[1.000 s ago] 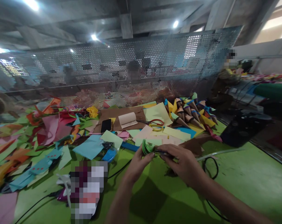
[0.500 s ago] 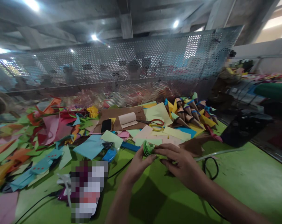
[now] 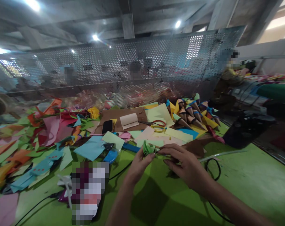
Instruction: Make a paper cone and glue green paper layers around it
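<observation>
1. Head view: coiled green paper (image 3: 147, 148) is held above the table (image 3: 248, 188), pinched by the left hand (image 3: 139, 164).
2. Beside it, the right hand's (image 3: 184, 160) fingers are curled; whether anything is gripped cannot be told.
3. Shaping seems underway; steady left-hand support seems called for.

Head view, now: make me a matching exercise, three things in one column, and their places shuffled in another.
1. Green folded paper
2. Phone
3. Brown paper cones

A. Heaped right of the large pale yellow-green sheet
B. Held in the left hand
C. Lying just left of the curled cream sheet

Pairs: 1-B, 2-C, 3-A
</observation>
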